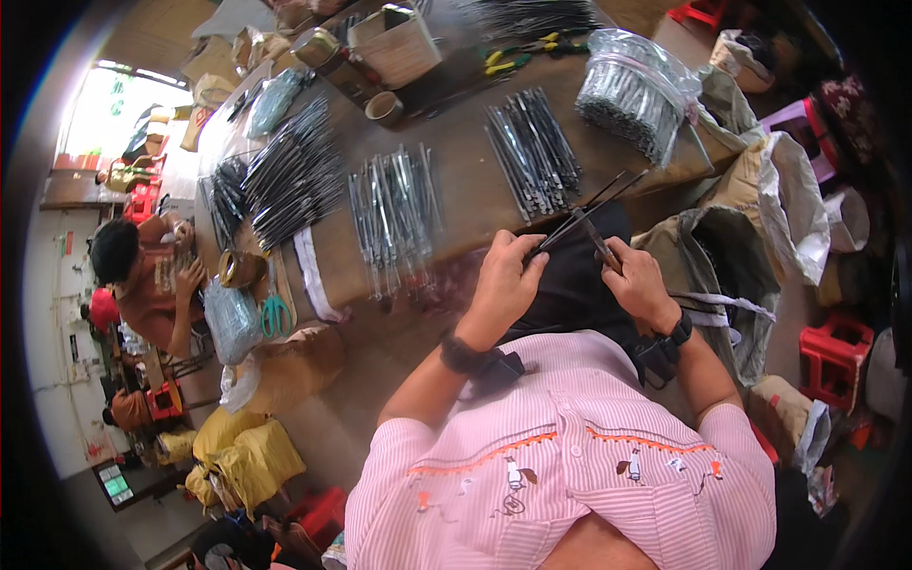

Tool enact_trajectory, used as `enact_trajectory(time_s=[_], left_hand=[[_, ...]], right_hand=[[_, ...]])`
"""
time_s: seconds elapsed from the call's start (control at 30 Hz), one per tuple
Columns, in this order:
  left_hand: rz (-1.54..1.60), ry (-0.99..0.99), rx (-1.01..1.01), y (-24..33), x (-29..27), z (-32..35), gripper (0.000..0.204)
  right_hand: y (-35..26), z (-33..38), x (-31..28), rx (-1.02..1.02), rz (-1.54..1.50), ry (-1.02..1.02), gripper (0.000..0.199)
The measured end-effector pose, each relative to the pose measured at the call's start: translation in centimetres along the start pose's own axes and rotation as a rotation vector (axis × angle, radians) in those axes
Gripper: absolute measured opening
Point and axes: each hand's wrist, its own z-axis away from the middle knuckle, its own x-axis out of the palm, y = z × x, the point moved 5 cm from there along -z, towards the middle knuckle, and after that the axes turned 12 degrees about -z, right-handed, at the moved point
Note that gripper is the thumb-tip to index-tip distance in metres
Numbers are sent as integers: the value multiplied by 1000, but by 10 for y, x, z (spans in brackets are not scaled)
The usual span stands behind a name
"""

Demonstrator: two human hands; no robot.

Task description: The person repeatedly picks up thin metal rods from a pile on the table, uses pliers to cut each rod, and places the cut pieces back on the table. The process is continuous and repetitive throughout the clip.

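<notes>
My left hand (505,285) is closed, pinching a few thin dark rods (573,225) between thumb and fingers over my dark-clad lap. Closed as well, my right hand (643,285) grips a slim tool with a brownish-grey body (599,241). The tool's tip reaches up beside the rods; whether it touches them I cannot tell, nor its exact kind. Beyond my hands, one bundle of dark and silvery rods (534,152) lies on the brown table (456,123). Another spread of shinier rods (392,209) lies farther left, its ends overhanging the table's near edge.
A plastic-wrapped rod bundle (632,100) stands at the table's right end. A large rod pile (294,176), a tape roll (384,108), yellow-handled pliers (508,65) and teal scissors (275,315) lie about. Open sacks (727,275) stand right; a co-worker (152,275) sits left.
</notes>
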Motion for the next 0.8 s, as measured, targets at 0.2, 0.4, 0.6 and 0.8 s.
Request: enact_trajectory(time_s=[0.2, 0.4, 0.6, 0.8], left_hand=[[75, 180, -143, -62, -10, -9, 26], [257, 56, -517, -139, -35, -12, 50], [-425, 244, -195, -79, -41, -12, 62], [-423, 66, -244, -51, 18, -55, 58]], right_hand=[[-9, -14, 19, -1, -171, -85, 35], [15, -9, 16, 97, -549, -66, 34], [25, 4, 7, 192, -868, -31, 37], [8, 9, 5, 198, -993, -53, 35]])
